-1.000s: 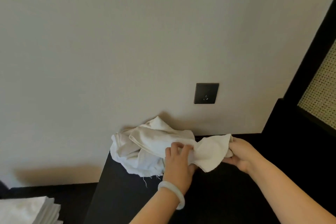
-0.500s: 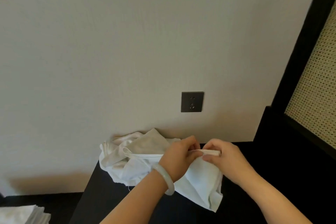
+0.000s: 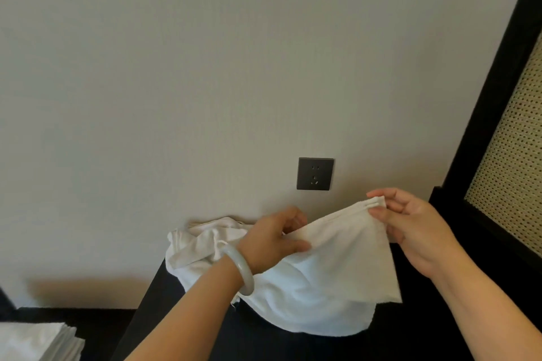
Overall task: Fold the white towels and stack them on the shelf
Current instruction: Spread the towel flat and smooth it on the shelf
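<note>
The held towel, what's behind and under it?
Behind the towel lies a crumpled pile of white towels on the dark surface; the pile's right part and the surface beneath are covered.

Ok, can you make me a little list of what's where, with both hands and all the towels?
left hand: holds the top edge of the towel
right hand: pinches the towel's top corner
towel: lifted, hanging over the dark surface
crumpled pile: by the wall, behind the left hand
folded stack: lower left corner
socket: on the wall above
</note>
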`<state>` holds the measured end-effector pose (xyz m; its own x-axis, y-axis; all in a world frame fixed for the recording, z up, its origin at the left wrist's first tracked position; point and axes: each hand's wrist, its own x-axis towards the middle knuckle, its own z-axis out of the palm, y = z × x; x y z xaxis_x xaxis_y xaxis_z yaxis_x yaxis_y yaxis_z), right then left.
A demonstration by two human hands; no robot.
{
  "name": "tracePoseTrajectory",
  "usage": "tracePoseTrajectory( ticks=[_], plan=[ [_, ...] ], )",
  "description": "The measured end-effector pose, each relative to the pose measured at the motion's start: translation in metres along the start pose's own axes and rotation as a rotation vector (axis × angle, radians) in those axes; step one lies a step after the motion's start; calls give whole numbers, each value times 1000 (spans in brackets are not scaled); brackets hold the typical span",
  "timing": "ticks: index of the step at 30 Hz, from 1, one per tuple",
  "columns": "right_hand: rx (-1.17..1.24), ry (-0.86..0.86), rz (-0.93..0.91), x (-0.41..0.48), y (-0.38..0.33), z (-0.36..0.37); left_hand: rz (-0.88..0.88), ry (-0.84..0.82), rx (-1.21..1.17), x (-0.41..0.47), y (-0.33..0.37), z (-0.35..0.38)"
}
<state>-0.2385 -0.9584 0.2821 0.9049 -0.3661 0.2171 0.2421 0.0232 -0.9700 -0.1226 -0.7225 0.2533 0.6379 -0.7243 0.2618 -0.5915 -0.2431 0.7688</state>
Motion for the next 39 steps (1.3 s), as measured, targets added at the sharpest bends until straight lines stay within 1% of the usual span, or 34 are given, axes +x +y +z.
tracePoseTrajectory(
  ticks=[3, 5, 7, 10, 12, 14, 16, 18, 20, 22, 25, 27, 32, 35, 37, 39],
  plan=[
    [52, 42, -2, 8, -5, -17, -168, -131, 326, -15, -31, -11],
    [66, 77, 13, 11, -2, -29, -311, -159, 399, -26, -52, -10],
    [-35, 118, 43, 13, 5, -39, -387, -109, 365, -35, -68, -7],
    [-272, 217, 63, 15, 23, -51, -419, -6, 321, -41, -84, -5],
    [-346, 259, 77, 14, 35, -58, -452, 42, 209, -43, -89, -2],
    [-370, 265, 126, 12, 46, -64, -472, 72, 93, -45, -91, -3],
    [-352, 258, 188, 9, 55, -71, -457, 71, 83, -47, -94, -6],
    [-346, 215, 227, 6, 59, -78, -428, 84, 129, -46, -96, -11],
    [-384, 147, 246, 2, 59, -83, -404, 156, 128, -42, -94, -15],
    [-435, 115, 244, -2, 57, -85, -377, 234, 93, -37, -89, -20],
    [-492, 180, 201, -1, 54, -85, -327, 306, 46, -27, -82, -25],
    [-527, 211, 177, -1, 53, -84, -304, 315, 49, -21, -77, -29],
    [-615, 217, 125, -4, 50, -86, -243, 333, 103, -17, -72, -35],
    [-690, 210, 53, -9, 43, -87, -213, 338, 97, -19, -65, -43],
    [-675, 195, -23, -12, 35, -86, -153, 320, 144, -20, -57, -54],
    [-584, 192, -90, -13, 25, -86, -93, 271, 207, -20, -46, -68]
  ],
)
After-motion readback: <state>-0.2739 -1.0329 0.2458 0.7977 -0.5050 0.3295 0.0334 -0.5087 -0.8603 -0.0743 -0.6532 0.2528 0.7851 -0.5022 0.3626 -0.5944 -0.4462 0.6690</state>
